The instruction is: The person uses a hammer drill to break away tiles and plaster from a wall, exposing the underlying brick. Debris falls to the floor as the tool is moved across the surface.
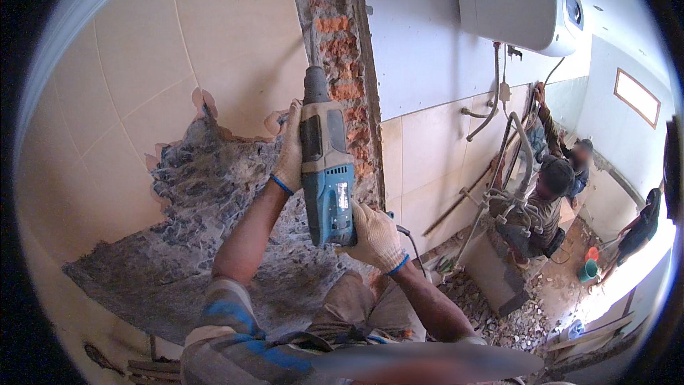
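Blue and grey plastic casing wraps the long power hammer (328, 171), mid-view, nose toward 12 o'clock. The left hand (288, 153), in a cream knitted glove, cups its 10 o'clock side; the right hand (374, 239), gloved alike, grips its rear at 5 o'clock. Its slim metal bit (309, 46) meets or nears the rough red-brick strip (342, 71) at 1 o'clock; contact I can't tell. Looks like chiselling, calling next for firm, steady two-handed pressure.
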Demonstrator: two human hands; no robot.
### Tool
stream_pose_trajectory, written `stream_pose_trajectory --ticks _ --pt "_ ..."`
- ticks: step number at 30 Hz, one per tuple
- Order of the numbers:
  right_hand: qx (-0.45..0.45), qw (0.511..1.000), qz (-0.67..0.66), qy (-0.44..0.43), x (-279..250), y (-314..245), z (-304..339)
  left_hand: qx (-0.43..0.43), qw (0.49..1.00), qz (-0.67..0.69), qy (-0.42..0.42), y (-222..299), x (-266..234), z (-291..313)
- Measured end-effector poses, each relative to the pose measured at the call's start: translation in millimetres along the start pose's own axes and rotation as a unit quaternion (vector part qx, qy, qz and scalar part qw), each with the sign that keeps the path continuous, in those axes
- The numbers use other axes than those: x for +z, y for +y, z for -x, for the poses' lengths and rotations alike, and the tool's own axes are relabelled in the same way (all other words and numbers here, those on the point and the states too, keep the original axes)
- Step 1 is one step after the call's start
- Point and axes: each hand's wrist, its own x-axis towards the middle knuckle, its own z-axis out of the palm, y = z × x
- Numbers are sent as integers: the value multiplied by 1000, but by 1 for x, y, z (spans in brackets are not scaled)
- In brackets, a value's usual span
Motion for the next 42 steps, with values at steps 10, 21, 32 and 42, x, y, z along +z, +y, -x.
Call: stream_pose_trajectory --ticks 10,21,32,42 --pt "23 999 -28 -17 9 -31 -5 -27 998 -13 53 28 -3 14" --pt "17 995 -95 30 22 -69 -16 -68 996 -61 13 61 -16 6" --pt "43 985 -159 49 21 -99 -34 -58 992 -103 32 81 -36 -6" --pt "70 982 -164 64 35 -128 -46 -99 987 -120 26 103 -47 -7"
